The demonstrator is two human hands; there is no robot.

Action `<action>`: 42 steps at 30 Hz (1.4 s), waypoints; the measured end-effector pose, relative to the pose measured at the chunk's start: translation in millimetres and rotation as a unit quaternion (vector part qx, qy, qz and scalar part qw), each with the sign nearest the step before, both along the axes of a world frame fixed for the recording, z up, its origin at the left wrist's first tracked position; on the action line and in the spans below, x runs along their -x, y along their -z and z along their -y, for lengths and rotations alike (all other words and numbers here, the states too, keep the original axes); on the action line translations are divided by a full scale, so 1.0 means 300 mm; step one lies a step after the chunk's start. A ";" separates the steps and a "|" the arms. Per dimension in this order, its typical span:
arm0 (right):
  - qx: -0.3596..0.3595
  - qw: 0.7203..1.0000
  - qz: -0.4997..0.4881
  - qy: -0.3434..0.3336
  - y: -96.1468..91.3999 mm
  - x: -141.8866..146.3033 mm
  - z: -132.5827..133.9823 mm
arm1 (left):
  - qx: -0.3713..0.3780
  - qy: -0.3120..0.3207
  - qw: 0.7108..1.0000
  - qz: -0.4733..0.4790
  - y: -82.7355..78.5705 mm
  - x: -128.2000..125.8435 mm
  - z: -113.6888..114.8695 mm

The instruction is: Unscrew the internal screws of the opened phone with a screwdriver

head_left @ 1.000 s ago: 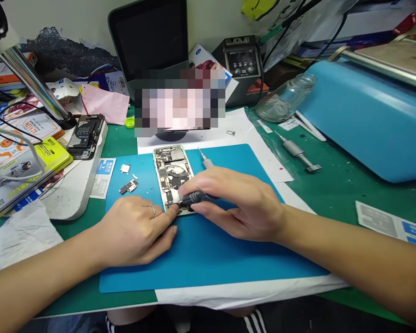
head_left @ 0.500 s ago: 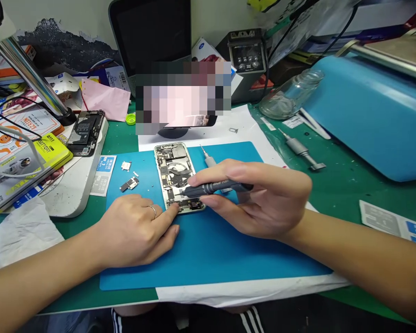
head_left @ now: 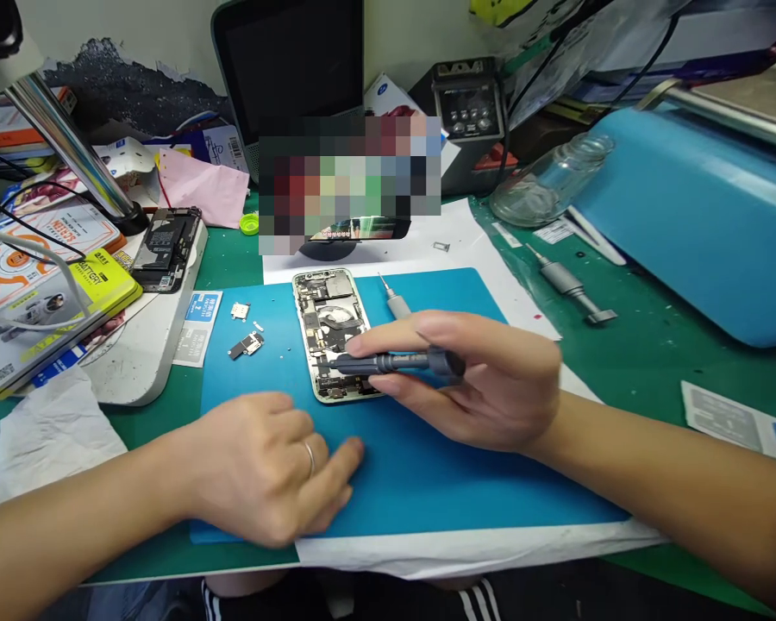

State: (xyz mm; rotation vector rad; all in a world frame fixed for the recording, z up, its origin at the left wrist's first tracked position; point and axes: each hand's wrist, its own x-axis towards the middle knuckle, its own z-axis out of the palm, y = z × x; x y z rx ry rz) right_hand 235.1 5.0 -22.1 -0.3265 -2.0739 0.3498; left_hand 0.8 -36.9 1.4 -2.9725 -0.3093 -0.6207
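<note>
Holding a dark grey screwdriver (head_left: 388, 362) almost flat, the right hand (head_left: 485, 384) has it pinched between thumb and fingers, and the tip sits over the lower half of the opened phone (head_left: 333, 335). That phone lies face-open on the blue mat (head_left: 427, 466), guts showing, near the mat's far-left part. Left hand (head_left: 275, 466) is holding nothing, just resting palm-down with fingers loosely curled on the near edge of the mat, a bit short of the phone and not touching it. Ring on one finger, fwiw.

Left of the phone, a couple of small loose parts (head_left: 246, 345) sit on the mat. A second silver screwdriver (head_left: 394, 300) lies just right of the phone's top, and a third driver (head_left: 569, 285) is off on the green bench mat (head_left: 647, 345). Another stripped phone (head_left: 165, 248) rests on a white slab to the far left, and a glass jar (head_left: 549, 181) lies on its side at the back.
</note>
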 end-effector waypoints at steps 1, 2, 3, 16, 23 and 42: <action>0.000 1.000 0.018 -0.003 -0.002 0.000 0.000 | -0.006 0.028 1.000 -0.002 -0.004 -0.002 0.005; 0.001 0.999 0.036 -0.006 -0.004 0.000 0.000 | -0.014 0.050 0.999 -0.003 -0.008 -0.003 0.010; -0.001 0.999 0.051 -0.011 -0.006 0.001 0.000 | -0.024 0.066 0.998 -0.004 -0.011 -0.005 0.015; 0.006 0.996 0.092 0.015 0.010 0.023 -0.017 | -0.018 0.042 0.999 -0.009 0.005 -0.003 0.017; 0.003 0.995 0.097 0.023 0.013 0.026 -0.022 | -0.011 0.023 0.999 0.021 0.012 0.000 0.013; 0.040 0.997 -0.041 0.054 0.001 0.000 -0.012 | 0.094 -0.179 0.967 0.156 -0.005 0.010 -0.018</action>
